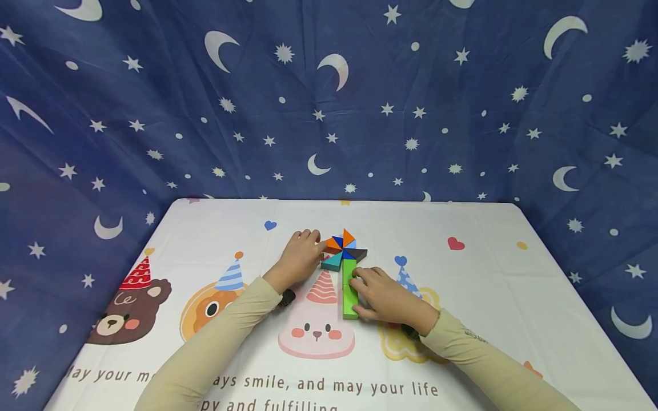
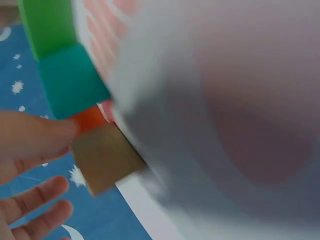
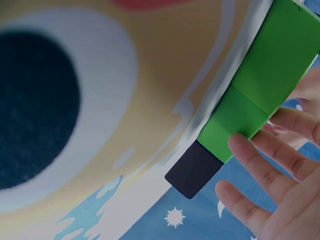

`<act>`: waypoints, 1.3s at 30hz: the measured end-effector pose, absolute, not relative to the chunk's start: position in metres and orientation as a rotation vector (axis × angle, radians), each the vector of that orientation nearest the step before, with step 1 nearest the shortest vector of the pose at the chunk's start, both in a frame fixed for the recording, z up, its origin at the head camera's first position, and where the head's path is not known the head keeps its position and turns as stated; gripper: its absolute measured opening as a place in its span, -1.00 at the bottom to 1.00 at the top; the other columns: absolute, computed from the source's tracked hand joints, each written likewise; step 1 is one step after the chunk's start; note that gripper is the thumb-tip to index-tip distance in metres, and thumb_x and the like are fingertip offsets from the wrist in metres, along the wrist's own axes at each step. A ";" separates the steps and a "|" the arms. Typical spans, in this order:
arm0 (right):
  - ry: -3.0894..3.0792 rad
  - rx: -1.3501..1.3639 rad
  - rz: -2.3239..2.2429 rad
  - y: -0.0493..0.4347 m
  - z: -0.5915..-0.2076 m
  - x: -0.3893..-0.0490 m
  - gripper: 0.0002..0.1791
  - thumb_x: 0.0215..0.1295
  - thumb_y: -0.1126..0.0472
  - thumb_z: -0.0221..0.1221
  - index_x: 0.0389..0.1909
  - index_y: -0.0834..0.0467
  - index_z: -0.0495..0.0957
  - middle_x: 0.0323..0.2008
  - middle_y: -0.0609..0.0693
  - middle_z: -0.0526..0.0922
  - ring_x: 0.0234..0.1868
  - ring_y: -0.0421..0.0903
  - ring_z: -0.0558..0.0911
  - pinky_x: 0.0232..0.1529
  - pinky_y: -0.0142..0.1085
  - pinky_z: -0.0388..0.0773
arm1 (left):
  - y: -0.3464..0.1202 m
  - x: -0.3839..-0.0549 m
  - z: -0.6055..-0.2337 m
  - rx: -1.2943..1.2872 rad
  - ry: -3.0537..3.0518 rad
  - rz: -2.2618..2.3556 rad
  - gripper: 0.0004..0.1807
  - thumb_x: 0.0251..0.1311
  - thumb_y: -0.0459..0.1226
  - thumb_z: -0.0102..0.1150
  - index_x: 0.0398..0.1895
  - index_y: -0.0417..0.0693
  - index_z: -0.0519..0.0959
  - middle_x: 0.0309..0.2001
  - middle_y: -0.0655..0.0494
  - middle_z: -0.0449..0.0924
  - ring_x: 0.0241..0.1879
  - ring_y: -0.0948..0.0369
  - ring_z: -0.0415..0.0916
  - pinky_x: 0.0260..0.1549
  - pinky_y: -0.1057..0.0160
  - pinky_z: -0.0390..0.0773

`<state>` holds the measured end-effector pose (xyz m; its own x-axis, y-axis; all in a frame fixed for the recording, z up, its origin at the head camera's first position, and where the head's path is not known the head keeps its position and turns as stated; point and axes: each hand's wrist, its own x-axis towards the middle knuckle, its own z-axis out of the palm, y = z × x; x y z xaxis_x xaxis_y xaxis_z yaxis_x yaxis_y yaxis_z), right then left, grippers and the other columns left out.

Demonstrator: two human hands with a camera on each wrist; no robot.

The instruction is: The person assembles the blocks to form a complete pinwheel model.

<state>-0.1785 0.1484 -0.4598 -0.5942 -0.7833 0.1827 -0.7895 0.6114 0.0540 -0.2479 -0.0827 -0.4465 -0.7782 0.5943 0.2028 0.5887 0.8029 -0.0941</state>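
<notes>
Colourful wooden blocks form a pinwheel on the table: orange triangle point(image 1: 348, 237), orange block point(image 1: 333, 250), teal block point(image 1: 331, 262), dark block point(image 1: 358, 253) and blue pieces. Two green blocks point(image 1: 349, 290) line up end to end below it as a stem. My left hand point(image 1: 300, 257) touches the pinwheel's left side; in the left wrist view a digit meets the orange block point(image 2: 90, 120) beside a brownish block point(image 2: 107, 157), other fingers apart. On the stem's right, my right hand point(image 1: 388, 297) rests extended fingertips point(image 3: 240, 145) against the green blocks.
A white tablecloth point(image 1: 478, 291) printed with cartoon animals, hearts and lettering covers the table. A dark blue curtain point(image 1: 288, 114) with moons and stars stands behind and at the sides. Black straps point(image 1: 288, 297) show at the wrists.
</notes>
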 end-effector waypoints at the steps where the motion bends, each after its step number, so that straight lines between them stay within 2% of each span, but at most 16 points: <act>1: -2.645 1.305 0.046 0.148 -0.460 -0.178 -0.49 0.22 -0.16 0.10 0.01 0.13 0.43 0.03 0.09 0.47 0.01 0.03 0.51 0.14 -0.10 0.43 | -0.081 -0.247 -0.445 -0.941 -2.780 0.020 -0.77 0.16 -0.15 0.19 -0.14 -0.01 0.61 -0.10 0.00 0.50 -0.09 0.07 0.43 0.04 0.07 0.43; 5: -2.631 1.307 0.046 0.148 -0.459 -0.178 -0.50 0.22 -0.16 0.10 -0.01 0.13 0.43 0.02 0.09 0.47 -0.01 0.02 0.51 0.13 -0.10 0.43 | -0.074 -0.243 -0.440 -0.986 -2.811 -0.031 -0.69 0.05 -0.17 0.17 -0.12 -0.04 0.60 0.02 -0.01 0.46 0.02 0.05 0.37 0.14 0.05 0.36; 9: -2.613 1.313 0.052 0.148 -0.459 -0.179 -0.50 0.22 -0.15 0.11 -0.01 0.14 0.43 0.01 0.10 0.47 -0.01 0.01 0.51 0.11 -0.11 0.43 | -0.067 -0.243 -0.440 -0.998 -2.825 0.053 -0.57 0.09 0.01 0.16 -0.06 -0.03 0.59 0.06 0.00 0.45 0.07 0.07 0.35 0.16 0.06 0.33; 13: -2.605 1.317 0.052 0.148 -0.461 -0.179 -0.50 0.22 -0.15 0.11 -0.01 0.14 0.43 0.01 0.10 0.47 -0.03 0.01 0.51 0.10 -0.11 0.43 | -0.062 -0.243 -0.444 -1.016 -2.798 0.125 -0.44 0.09 0.16 0.16 -0.02 -0.05 0.58 0.02 -0.01 0.47 0.03 0.08 0.36 0.13 0.07 0.34; 19: -2.617 1.321 0.055 0.148 -0.463 -0.180 -0.51 0.23 -0.16 0.09 -0.01 0.13 0.42 0.01 0.08 0.46 -0.01 -0.01 0.49 0.12 -0.12 0.42 | -0.065 -0.242 -0.449 -1.012 -2.762 0.068 -0.55 0.09 0.05 0.25 -0.09 -0.07 0.60 -0.06 0.00 0.50 -0.05 0.08 0.40 0.06 0.10 0.39; 23: -2.614 1.322 0.054 0.147 -0.463 -0.180 -0.52 0.23 -0.16 0.08 -0.02 0.13 0.42 0.01 0.07 0.46 0.00 -0.03 0.48 0.11 -0.12 0.42 | -0.072 -0.239 -0.446 -1.025 -2.811 0.059 -0.58 0.10 0.02 0.25 -0.08 -0.06 0.61 -0.04 0.01 0.50 -0.04 0.10 0.39 0.08 0.10 0.38; 32: -2.609 1.313 0.050 0.149 -0.462 -0.179 -0.53 0.22 -0.14 0.10 -0.02 0.12 0.43 0.01 0.09 0.46 -0.03 0.01 0.50 0.11 -0.10 0.42 | -0.075 -0.234 -0.445 -0.978 -2.805 0.039 -0.51 0.07 0.17 0.18 -0.21 -0.05 0.61 -0.08 0.02 0.49 -0.03 0.09 0.37 0.10 0.09 0.34; 35: -2.634 1.305 0.040 0.148 -0.462 -0.178 -0.52 0.23 -0.16 0.08 -0.01 0.12 0.43 0.03 0.08 0.46 -0.02 0.02 0.50 0.12 -0.10 0.43 | -0.071 -0.234 -0.448 -0.961 -2.791 0.069 -0.48 0.08 0.16 0.17 -0.16 -0.07 0.62 -0.06 0.00 0.50 -0.02 0.07 0.38 0.11 0.08 0.35; 39: -2.639 1.300 0.032 0.148 -0.462 -0.178 -0.51 0.23 -0.16 0.08 0.00 0.11 0.42 0.04 0.08 0.46 -0.01 0.02 0.51 0.12 -0.10 0.43 | -0.069 -0.233 -0.449 -0.968 -2.813 0.061 -0.54 0.08 0.07 0.21 -0.11 -0.06 0.62 -0.03 -0.02 0.51 -0.01 0.06 0.39 0.11 0.07 0.36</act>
